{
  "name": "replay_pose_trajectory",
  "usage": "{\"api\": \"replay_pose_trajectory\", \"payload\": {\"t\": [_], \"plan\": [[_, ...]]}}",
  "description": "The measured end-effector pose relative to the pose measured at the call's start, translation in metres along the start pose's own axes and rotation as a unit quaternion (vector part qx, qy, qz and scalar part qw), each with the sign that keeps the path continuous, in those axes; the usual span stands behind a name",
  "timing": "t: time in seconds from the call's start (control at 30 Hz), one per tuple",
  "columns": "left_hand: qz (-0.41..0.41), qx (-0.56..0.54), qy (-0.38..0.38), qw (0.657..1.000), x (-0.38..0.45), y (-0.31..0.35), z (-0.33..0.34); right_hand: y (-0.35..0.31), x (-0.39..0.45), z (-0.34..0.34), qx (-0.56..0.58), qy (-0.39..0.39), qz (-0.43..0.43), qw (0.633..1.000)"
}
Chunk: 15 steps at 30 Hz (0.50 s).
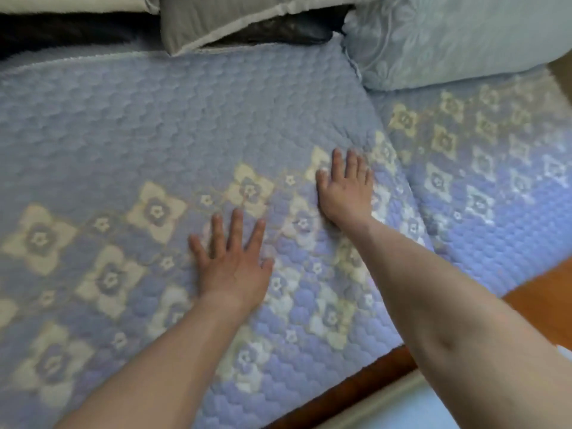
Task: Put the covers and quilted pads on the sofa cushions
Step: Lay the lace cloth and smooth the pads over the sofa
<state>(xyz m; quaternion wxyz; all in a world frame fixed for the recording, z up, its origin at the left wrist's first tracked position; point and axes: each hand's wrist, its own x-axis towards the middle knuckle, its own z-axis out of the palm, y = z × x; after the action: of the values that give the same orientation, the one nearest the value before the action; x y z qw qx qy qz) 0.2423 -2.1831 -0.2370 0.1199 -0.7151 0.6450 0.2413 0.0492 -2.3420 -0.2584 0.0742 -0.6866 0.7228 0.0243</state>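
Your left hand [230, 267] lies palm-down with fingers spread straight on the blue quilted pad [130, 144], which covers the near seat cushion. Your right hand [345, 188] reaches farther, flat with fingers straight, pressing the pad near its right edge, just beside a second quilted pad [483, 193]. Behind that, a pale floral cushion [448, 38] rests.

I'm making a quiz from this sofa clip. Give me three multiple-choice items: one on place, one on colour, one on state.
1. Where does the right hand lie?
A. on the quilted pad, near its right edge
B. on the grey cushion
C. on the floor

2. The pad's ground colour?
A. red
B. blue
C. black

3. How are both hands?
A. fists
B. pinching cloth
C. flat, fingers spread

Answers: 1 A, it lies beside the seam; 2 B, blue with cream flowers; 3 C, the left hand and the right press palm-down.
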Motion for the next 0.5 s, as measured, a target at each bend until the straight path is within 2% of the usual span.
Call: {"api": "replay_pose_trajectory", "payload": {"t": [0.07, 0.1, 0.13, 0.2, 0.23, 0.33, 0.37, 0.4, 0.43, 0.5], "plan": [[-0.002, -0.014, -0.027, 1.000, -0.054, -0.003, 0.016, 0.008, -0.060, -0.003, 0.032, -0.041, -0.063, 0.997], [0.001, -0.011, -0.042, 0.999, -0.084, -0.007, 0.027, 0.024, -0.104, -0.003, 0.039, -0.076, -0.053, 0.995], [0.002, -0.004, -0.063, 0.998, -0.114, -0.015, 0.036, 0.046, -0.151, -0.002, 0.042, -0.107, -0.001, 0.993], [-0.015, 0.000, -0.118, 0.993, -0.162, -0.035, 0.048, 0.083, -0.217, -0.018, 0.045, -0.162, 0.158, 0.973], [-0.026, 0.002, -0.143, 0.989, -0.179, -0.044, 0.050, 0.092, -0.229, -0.030, 0.056, -0.206, 0.218, 0.952], [-0.075, -0.031, -0.194, 0.978, -0.205, -0.068, 0.033, 0.083, -0.200, -0.067, 0.080, -0.346, 0.314, 0.881], [-0.101, -0.060, -0.209, 0.971, -0.209, -0.078, 0.022, 0.067, -0.188, -0.081, 0.078, -0.379, 0.313, 0.867], [-0.131, -0.093, -0.223, 0.962, -0.212, -0.087, 0.009, 0.045, -0.182, -0.095, 0.047, -0.417, 0.268, 0.867], [-0.164, -0.138, -0.234, 0.948, -0.217, -0.098, -0.007, 0.018, -0.182, -0.108, 0.011, -0.448, 0.209, 0.869], [-0.209, -0.224, -0.251, 0.918, -0.232, -0.120, -0.038, -0.038, -0.196, -0.121, -0.047, -0.449, 0.069, 0.890]]}}
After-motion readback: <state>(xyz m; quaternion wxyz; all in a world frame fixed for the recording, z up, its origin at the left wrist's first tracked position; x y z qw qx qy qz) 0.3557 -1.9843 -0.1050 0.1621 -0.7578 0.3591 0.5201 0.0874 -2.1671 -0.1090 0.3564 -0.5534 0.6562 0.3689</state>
